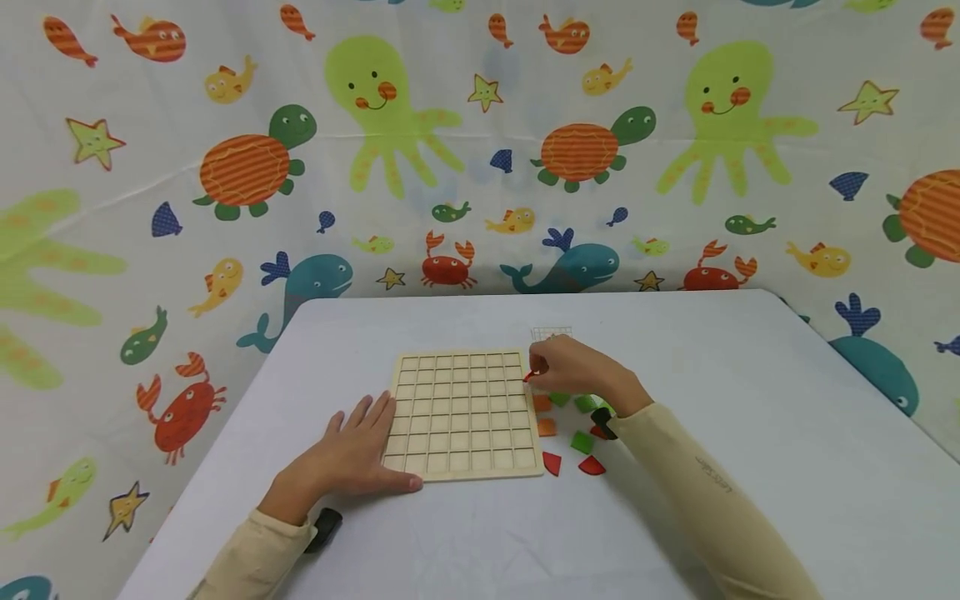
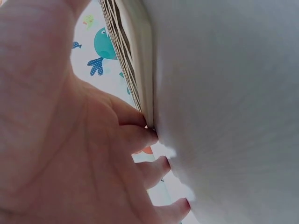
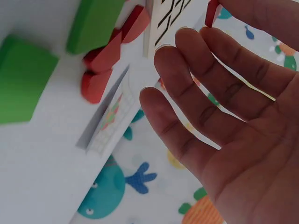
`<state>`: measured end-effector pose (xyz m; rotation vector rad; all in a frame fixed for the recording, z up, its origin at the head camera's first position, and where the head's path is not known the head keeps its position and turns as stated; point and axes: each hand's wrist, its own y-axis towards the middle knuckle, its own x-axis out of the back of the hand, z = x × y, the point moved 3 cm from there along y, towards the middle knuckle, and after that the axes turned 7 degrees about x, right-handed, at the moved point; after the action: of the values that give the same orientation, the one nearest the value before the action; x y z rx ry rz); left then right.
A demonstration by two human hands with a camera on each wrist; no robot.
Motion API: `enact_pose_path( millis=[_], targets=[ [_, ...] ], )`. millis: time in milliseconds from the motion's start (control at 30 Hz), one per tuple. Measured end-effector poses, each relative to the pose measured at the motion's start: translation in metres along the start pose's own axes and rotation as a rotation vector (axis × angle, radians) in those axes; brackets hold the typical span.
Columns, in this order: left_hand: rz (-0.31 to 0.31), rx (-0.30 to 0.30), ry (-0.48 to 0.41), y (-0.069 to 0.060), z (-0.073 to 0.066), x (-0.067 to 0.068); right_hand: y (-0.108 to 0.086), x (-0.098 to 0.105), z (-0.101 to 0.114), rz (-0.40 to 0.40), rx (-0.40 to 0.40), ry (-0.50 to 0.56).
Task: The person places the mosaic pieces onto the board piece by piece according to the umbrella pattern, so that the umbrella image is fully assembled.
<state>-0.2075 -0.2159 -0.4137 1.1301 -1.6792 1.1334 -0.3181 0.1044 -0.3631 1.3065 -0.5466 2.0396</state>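
A pale wooden grid board [image 1: 463,415] lies flat on the white table. My left hand [image 1: 351,457] rests at its left side with fingers spread, the fingertips touching the left edge and the thumb by the near-left corner. In the left wrist view, the fingertips meet the board's side [image 2: 148,70]. Over the board's right edge, my right hand [image 1: 576,367] pinches a small red block [image 1: 528,377] between thumb and index finger. The right wrist view shows this red block [image 3: 211,13] at the fingertips, its other three fingers loosely extended.
Right of the board lie loose blocks: green [image 1: 582,442], orange [image 1: 547,427] and red quarter-round ones [image 1: 592,466]. A card with a printed grid [image 1: 551,332] stands behind the right hand, partly hidden. A sea-animal curtain [image 1: 480,150] hangs behind the table [image 1: 750,433].
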Motion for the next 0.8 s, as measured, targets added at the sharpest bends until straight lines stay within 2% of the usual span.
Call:
enact_pose_path(
  millis=[233, 533, 800],
  targets=[
    [0.006, 0.006, 0.001, 0.000, -0.001, 0.002, 0.028, -0.007, 0.014, -0.006, 0.048, 0.012],
    [0.011, 0.011, -0.020, -0.002, -0.002, 0.004, 0.061, -0.024, 0.021, 0.001, 0.097, 0.106],
    [0.003, 0.008, -0.020, 0.001, 0.002, 0.001, 0.079, -0.030, 0.033, 0.017, 0.152, 0.067]
  ],
)
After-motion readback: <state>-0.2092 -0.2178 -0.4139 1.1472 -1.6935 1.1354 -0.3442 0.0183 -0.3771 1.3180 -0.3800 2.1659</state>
